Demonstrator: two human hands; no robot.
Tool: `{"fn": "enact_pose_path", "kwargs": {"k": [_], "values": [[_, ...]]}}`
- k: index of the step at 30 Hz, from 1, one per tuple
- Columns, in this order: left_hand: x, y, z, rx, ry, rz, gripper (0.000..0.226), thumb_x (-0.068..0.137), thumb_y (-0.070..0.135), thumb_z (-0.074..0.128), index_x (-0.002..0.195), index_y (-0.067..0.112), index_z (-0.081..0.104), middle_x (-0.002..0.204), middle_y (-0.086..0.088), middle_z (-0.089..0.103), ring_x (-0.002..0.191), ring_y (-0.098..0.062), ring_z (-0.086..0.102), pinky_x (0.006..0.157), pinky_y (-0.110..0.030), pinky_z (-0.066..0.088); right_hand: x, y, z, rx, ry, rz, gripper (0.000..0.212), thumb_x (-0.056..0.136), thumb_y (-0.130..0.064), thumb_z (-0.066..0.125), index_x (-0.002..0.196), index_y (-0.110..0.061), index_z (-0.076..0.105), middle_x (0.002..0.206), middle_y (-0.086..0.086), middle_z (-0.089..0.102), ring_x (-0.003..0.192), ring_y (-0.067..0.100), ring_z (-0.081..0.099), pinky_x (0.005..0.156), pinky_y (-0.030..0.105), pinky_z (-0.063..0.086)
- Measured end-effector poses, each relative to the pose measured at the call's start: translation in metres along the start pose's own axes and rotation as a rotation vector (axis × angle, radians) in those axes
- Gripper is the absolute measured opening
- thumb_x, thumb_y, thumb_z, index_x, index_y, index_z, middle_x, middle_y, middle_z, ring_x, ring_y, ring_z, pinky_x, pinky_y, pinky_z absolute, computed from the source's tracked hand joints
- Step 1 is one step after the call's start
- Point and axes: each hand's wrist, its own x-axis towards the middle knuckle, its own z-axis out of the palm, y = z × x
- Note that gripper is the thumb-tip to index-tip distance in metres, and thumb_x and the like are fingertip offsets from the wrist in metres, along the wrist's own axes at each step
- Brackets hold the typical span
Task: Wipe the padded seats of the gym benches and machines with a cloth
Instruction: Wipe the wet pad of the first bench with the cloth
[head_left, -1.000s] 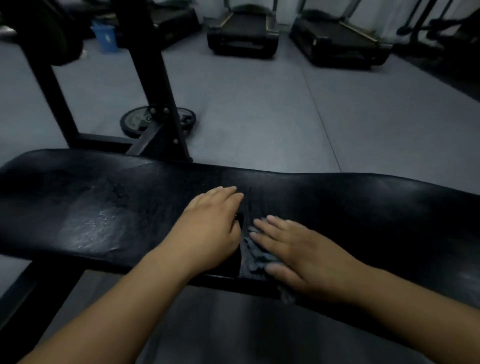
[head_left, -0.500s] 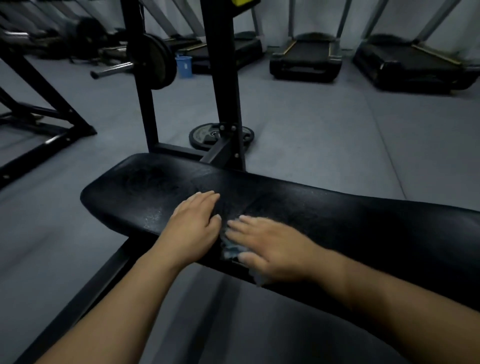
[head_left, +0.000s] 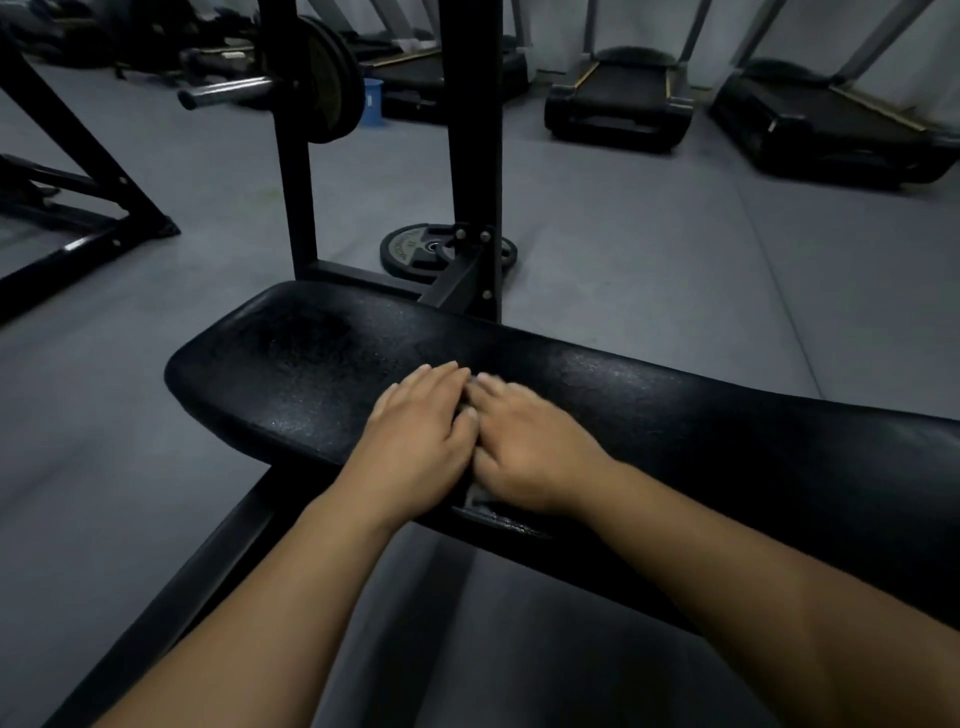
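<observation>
Grey cloth (head_left: 480, 496) is lying on the black padded counter (head_left: 311, 374), near its front edge. Most of it is hiding under our right grip (head_left: 530, 447). Only a small bit is peeking out below the palm, and another small bit is showing between our two grips.

Our right grip is lying flat on the cloth, open, with its fingers straight and pressing down, not curling round it. It is looking a little blurry. Our left grip (head_left: 421, 441) is lying flat on the counter too, open, with its fingers straight and close together. It is sitting just beside the right one, and the two are touching along their sides. We cannot tell if the left grip is touching the cloth. Both are sitting near the left, rounded end of the counter. The pad is shining a little and looking bumpy.

A black rail (head_left: 171, 613) is running under the counter toward us. Behind the counter, a wide black post (head_left: 470, 156) and a thinner post (head_left: 291, 156) are standing up from the grey floor (head_left: 623, 260). A weight plate (head_left: 410, 249) is lying flat on the floor behind the wide post. Higher up, a bar (head_left: 223, 93) is sticking out to the left with a round weight (head_left: 324, 78) on it. A blue bucket (head_left: 371, 101) is peeking out beside that weight. Two treadmills (head_left: 618, 104) are standing far back on the right. Another black frame (head_left: 104, 208) is standing on the left.
</observation>
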Motion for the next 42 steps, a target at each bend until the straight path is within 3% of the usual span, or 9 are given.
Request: {"fn": "enact_pose_path", "kwargs": {"k": [5, 9, 13, 17, 21, 29, 33, 38, 42], "values": [[0.005, 0.015, 0.01, 0.005, -0.056, 0.054, 0.055, 0.102, 0.043, 0.032, 0.153, 0.024, 0.033, 0.161, 0.006, 0.029, 0.151, -0.013, 0.016, 0.123, -0.039, 0.015, -0.074, 0.007, -0.012, -0.009, -0.105, -0.235, 0.054, 0.099, -0.045, 0.035, 0.144, -0.018, 0.047, 0.152, 0.007, 0.044, 0.144, 0.023, 0.03, 0.12, 0.033, 0.02], [0.003, 0.037, 0.021, 0.038, -0.077, 0.111, 0.054, 0.103, 0.041, 0.037, 0.154, 0.025, 0.031, 0.161, 0.008, 0.027, 0.151, -0.013, 0.013, 0.123, -0.04, 0.013, -0.068, 0.089, -0.029, 0.021, 0.028, 0.169, 0.048, 0.105, -0.034, 0.041, 0.151, -0.02, 0.041, 0.16, 0.005, 0.034, 0.148, 0.018, 0.026, 0.11, 0.008, 0.0], [-0.001, 0.065, 0.033, 0.049, -0.098, 0.163, 0.055, 0.103, 0.042, 0.037, 0.154, 0.025, 0.029, 0.162, 0.008, 0.025, 0.151, -0.013, 0.011, 0.124, -0.038, 0.01, -0.054, 0.121, -0.02, -0.015, 0.014, 0.413, 0.055, 0.105, -0.045, 0.035, 0.156, -0.023, 0.03, 0.165, 0.002, 0.023, 0.152, 0.019, 0.018, 0.121, 0.031, 0.012], [-0.001, 0.098, 0.047, 0.064, -0.128, 0.221, 0.054, 0.103, 0.039, 0.036, 0.154, 0.024, 0.029, 0.162, 0.006, 0.026, 0.151, -0.015, 0.014, 0.123, -0.038, 0.012, -0.105, 0.079, -0.02, -0.025, -0.014, 0.176, 0.069, 0.096, -0.053, 0.023, 0.156, -0.02, 0.031, 0.164, 0.002, 0.026, 0.152, 0.018, 0.017, 0.121, 0.031, 0.01], [-0.005, 0.129, 0.059, 0.079, -0.176, 0.283, 0.055, 0.104, 0.042, 0.033, 0.155, 0.024, 0.027, 0.164, 0.006, 0.021, 0.151, -0.013, 0.01, 0.124, -0.035, 0.008, -0.178, 0.068, -0.03, -0.017, -0.109, -0.104, 0.053, 0.098, -0.048, 0.041, 0.138, -0.016, 0.054, 0.147, 0.003, 0.049, 0.142, 0.02, 0.036, 0.12, 0.032, 0.022], [-0.014, 0.179, 0.08, 0.091, -0.209, 0.345, 0.058, 0.104, 0.047, 0.034, 0.156, 0.024, 0.024, 0.164, 0.007, 0.019, 0.152, -0.013, 0.008, 0.124, -0.033, 0.007, -0.177, 0.196, -0.043, -0.018, 0.113, 0.552, 0.055, 0.103, -0.046, 0.043, 0.152, -0.023, 0.038, 0.16, -0.001, 0.035, 0.146, 0.017, 0.029, 0.114, 0.025, 0.019], [-0.015, 0.196, 0.094, 0.104, -0.216, 0.381, 0.059, 0.103, 0.046, 0.037, 0.156, 0.023, 0.026, 0.164, 0.005, 0.022, 0.151, -0.014, 0.012, 0.124, -0.032, 0.008, -0.2, 0.167, -0.032, 0.002, 0.059, 0.447, 0.067, 0.097, -0.061, 0.032, 0.155, -0.027, 0.032, 0.164, -0.001, 0.025, 0.152, 0.019, 0.019, 0.122, 0.036, 0.016], [-0.008, 0.21, 0.11, 0.057, -0.238, 0.425, 0.06, 0.102, 0.05, 0.037, 0.156, 0.025, 0.027, 0.162, 0.007, 0.025, 0.151, -0.011, 0.014, 0.123, -0.032, 0.012, -0.272, 0.129, -0.032, 0.035, 0.02, 0.303, 0.072, 0.093, -0.061, 0.018, 0.157, -0.028, 0.028, 0.165, -0.006, 0.018, 0.152, 0.014, 0.015, 0.122, 0.027, 0.008], [-0.006, 0.217, 0.107, 0.087, -0.258, 0.448, 0.063, 0.1, 0.054, 0.029, 0.155, 0.023, 0.03, 0.162, 0.006, 0.027, 0.15, -0.013, 0.017, 0.123, -0.032, 0.012, -0.288, 0.129, -0.034, 0.081, 0.133, 0.284, 0.044, 0.096, -0.038, 0.039, 0.129, -0.019, 0.061, 0.133, 0.001, 0.061, 0.122, 0.02, 0.056, 0.104, 0.039, 0.049]]}}
